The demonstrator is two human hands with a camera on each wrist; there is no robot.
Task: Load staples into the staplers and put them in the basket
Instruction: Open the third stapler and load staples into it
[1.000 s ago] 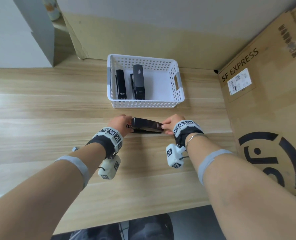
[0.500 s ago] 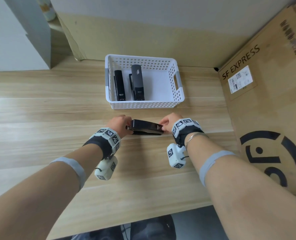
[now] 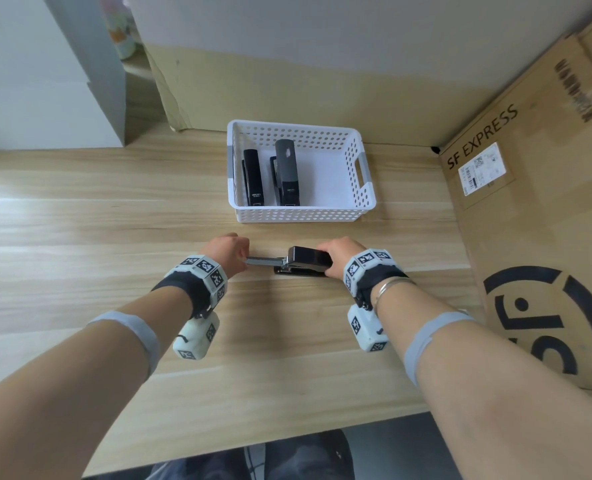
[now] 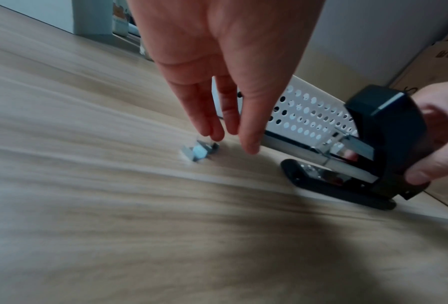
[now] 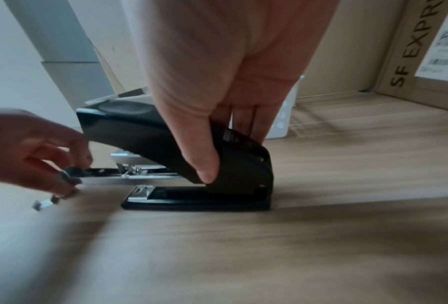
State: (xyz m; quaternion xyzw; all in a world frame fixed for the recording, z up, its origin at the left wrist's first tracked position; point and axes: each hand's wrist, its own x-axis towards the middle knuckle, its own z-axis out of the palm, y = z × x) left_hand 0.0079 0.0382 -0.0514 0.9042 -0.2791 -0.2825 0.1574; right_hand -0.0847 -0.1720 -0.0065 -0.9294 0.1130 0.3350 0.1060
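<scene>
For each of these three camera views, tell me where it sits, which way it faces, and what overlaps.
Head: above the table, facing down and forward at the basket; both forearms show.
Left wrist: along the left hand toward staples on the table.
Right wrist: along the right hand, which grips the stapler.
Shared: all three show the stapler's pulled-out metal tray.
</scene>
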